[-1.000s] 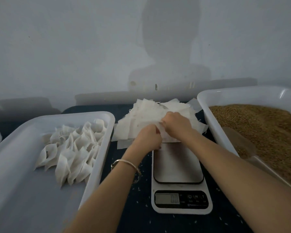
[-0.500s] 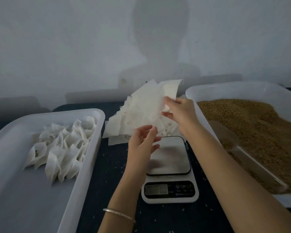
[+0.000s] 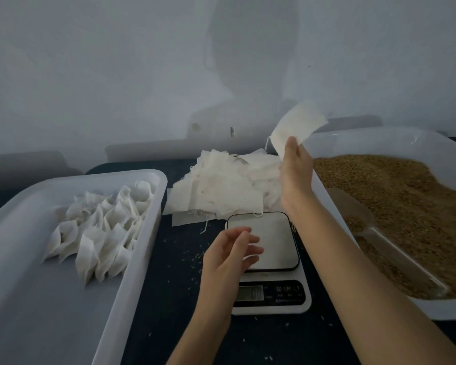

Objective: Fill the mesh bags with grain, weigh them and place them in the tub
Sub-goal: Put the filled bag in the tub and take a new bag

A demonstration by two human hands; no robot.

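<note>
The dark worktop (image 3: 184, 299) runs up to a pale wall (image 3: 142, 75) at the far edge. On the left sits a white tub (image 3: 24, 299), its near and left sides cut off by the frame; filled mesh bags (image 3: 103, 227) lie bunched in its far right part, leaving bare floor toward the near end. On the right, a second white tub (image 3: 379, 138) holds brown grain (image 3: 406, 206), heaped close to the rim, with a clear scoop (image 3: 374, 233) lying in it along the left wall. Between the two tubs runs a narrow lane of worktop, sprinkled with stray grains. A digital scale (image 3: 271, 259) stands in this lane, just beside the grain tub; its platform is bare and its display is too blurred to read. Behind the scale, a loose pile of empty mesh bags (image 3: 221, 185) overlaps the platform's far edge. The right hand (image 3: 296, 164) is raised over the pile's right end, its grip pinching one empty mesh bag (image 3: 295, 127) by the lower edge, the bag standing up free in the air. The left hand (image 3: 229, 248) hovers over the scale's left edge, fingers relaxed and spread, holding nothing.
</note>
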